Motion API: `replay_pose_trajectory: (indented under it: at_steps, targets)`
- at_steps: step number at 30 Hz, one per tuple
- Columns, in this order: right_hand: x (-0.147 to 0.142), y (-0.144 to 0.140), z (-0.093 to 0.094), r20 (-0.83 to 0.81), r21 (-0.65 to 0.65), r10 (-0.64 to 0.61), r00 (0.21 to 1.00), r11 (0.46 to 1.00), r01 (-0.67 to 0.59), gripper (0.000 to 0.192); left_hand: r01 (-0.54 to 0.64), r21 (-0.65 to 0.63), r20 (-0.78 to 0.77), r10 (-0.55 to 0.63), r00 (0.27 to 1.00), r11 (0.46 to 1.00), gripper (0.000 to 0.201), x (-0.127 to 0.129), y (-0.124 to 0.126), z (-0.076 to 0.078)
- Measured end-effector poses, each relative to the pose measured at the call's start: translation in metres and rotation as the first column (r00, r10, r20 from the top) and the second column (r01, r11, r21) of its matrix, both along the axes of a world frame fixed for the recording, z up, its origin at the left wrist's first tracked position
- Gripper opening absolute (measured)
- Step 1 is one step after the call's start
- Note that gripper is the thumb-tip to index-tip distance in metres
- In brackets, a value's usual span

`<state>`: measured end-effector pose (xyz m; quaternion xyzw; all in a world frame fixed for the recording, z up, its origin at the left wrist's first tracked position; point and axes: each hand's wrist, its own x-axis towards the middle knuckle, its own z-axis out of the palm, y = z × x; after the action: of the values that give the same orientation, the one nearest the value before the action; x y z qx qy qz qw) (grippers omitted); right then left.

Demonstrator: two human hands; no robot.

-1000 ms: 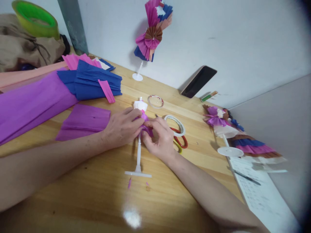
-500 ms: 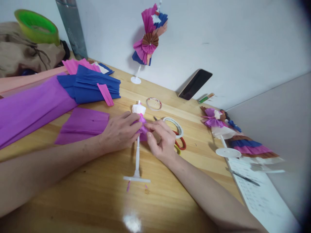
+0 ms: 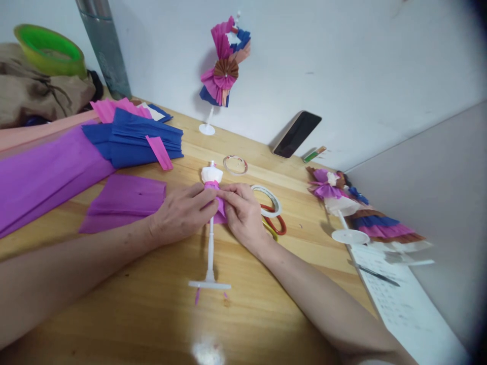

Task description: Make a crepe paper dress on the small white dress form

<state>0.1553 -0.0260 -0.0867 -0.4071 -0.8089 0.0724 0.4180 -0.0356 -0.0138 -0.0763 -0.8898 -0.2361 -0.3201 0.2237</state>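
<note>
At mid-desk (image 3: pixel 266 324), white mannequin stand (image 3: pixel 209 253) upright, left hand (image 3: pixel 182 213) and right hand (image 3: pixel 243 215) both pinching purple crepe strip (image 3: pixel 219 208) against its waist, tape roll (image 3: pixel 268 198) and scissors (image 3: pixel 276 225) just beside right hand, purple sheet (image 3: pixel 124 203) near left hand.
</note>
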Motion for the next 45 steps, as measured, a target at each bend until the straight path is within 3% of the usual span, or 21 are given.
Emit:
replay_pose_trajectory:
  at_steps: [5, 18, 23, 29, 35, 41, 45]
  targets:
    - [0.001, 0.001, -0.001, 0.076, 0.072, -0.004, 0.997, 0.997, -0.002, 0.038, 0.017, 0.027, -0.002, -0.017, 1.0, 0.999, 0.014, 0.0, 0.001, 0.0]
    - [0.001, 0.006, 0.001, 0.076, -0.056, 0.004, 0.997, 0.998, 0.001, 0.033, -0.025, -0.014, -0.037, 0.025, 0.999, 1.0, 0.024, 0.0, -0.001, 0.0]
    - [0.003, -0.001, 0.01, -0.064, -0.031, 0.042, 0.997, 0.999, -0.044, 0.035, -0.015, -0.013, 0.058, 0.016, 0.998, 1.0, 0.02, 0.0, 0.001, -0.001]
    - [-0.004, -0.003, 0.005, 0.03, 0.013, 0.042, 0.999, 0.999, -0.042, 0.045, -0.031, -0.112, 0.139, 0.046, 0.989, 0.993, 0.014, 0.003, 0.0, 0.001]
    - [-0.011, -0.005, 0.003, 0.005, -0.026, 0.018, 1.0, 1.0, -0.018, 0.042, -0.014, -0.061, 0.187, 0.026, 0.982, 0.998, 0.015, 0.006, 0.0, 0.001]
    - [-0.011, -0.009, 0.003, 0.054, -0.017, 0.013, 0.998, 1.0, -0.012, 0.059, -0.024, -0.097, 0.167, 0.04, 0.985, 0.995, 0.015, 0.003, 0.002, 0.001]
    - [-0.011, -0.007, 0.0, 0.054, 0.019, -0.015, 0.998, 1.0, 0.014, 0.054, -0.016, -0.117, 0.189, 0.038, 0.981, 0.993, 0.013, 0.004, 0.001, 0.001]
